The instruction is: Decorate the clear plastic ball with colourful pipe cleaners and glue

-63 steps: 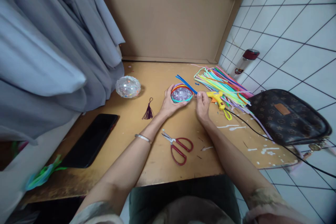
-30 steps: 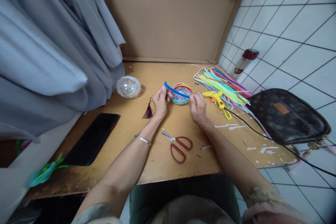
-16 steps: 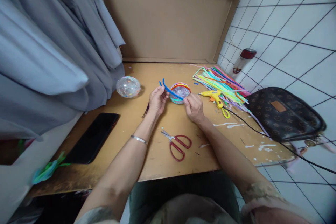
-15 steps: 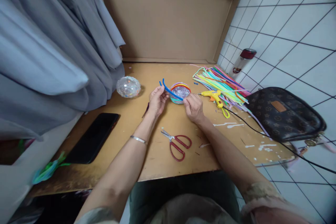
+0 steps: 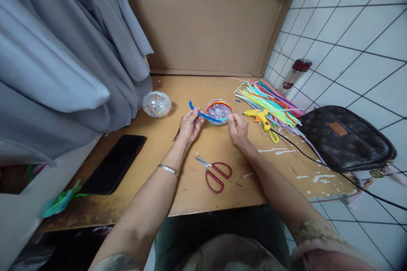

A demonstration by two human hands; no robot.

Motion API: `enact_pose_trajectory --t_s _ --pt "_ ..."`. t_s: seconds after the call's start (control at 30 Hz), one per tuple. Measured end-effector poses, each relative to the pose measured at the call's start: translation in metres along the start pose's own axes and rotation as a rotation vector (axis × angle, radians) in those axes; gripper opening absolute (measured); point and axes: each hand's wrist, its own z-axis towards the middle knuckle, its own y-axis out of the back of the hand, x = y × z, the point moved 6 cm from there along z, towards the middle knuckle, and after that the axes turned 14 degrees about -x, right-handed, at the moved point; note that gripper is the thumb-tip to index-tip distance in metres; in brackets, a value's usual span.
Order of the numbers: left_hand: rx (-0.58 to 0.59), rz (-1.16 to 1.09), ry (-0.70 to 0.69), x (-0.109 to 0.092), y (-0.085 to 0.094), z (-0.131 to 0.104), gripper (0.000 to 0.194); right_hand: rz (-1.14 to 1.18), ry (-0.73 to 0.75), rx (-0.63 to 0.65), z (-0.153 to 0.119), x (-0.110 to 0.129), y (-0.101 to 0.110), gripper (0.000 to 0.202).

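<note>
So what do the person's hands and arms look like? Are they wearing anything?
The left hand and right hand are bare, with no gloves. A plain, silvery bracelet goes round the left wrist. The right wrist has none. Mottled, dull-coloured sleeves show on the upper arms, leaving both forearms bare. Their pattern is too blurry to make out.

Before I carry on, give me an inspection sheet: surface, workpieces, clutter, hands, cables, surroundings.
Surface: wooden table, white marks at right.
Workpieces: blue strip, perhaps doubled; banded round piece beyond it.
Clutter: scissors, phone, glue gun, loose colored strips, bag, clear round piece.
Hands: left hand pinches the blue strip; right hand by its other end, grip unclear.
Cables: black cable from the glue gun toward the right.
Surroundings: cardboard, grey cloth, tiled wall, bottle.
</note>
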Motion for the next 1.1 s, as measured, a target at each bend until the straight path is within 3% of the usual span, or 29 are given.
enact_pose_trajectory --t_s 0.13,0.37,0.43,0.67,0.83,1.1 --pt "-0.040 -0.038 0.013 0.000 0.003 0.000 0.011 0.019 -0.119 -0.081 0.003 -0.007 0.005 0.030" --pt "-0.046 -0.016 -0.001 0.000 0.006 0.003 0.018 0.108 -0.087 -0.005 0.001 0.009 0.001 0.021" --pt "0.015 0.023 0.007 0.001 0.005 0.002 0.023 0.106 -0.060 0.029 0.001 0.014 0.000 0.023" --pt "0.431 0.260 0.193 0.018 -0.011 -0.022 0.038 0.195 -0.078 0.116 0.002 0.027 -0.004 0.031" --pt "0.524 0.333 0.207 0.021 -0.017 -0.030 0.041 0.235 -0.132 0.237 -0.002 0.029 -0.014 0.034" --pt "0.559 0.442 0.166 0.027 -0.021 -0.032 0.042 0.278 -0.220 0.193 0.001 0.022 -0.016 0.033"
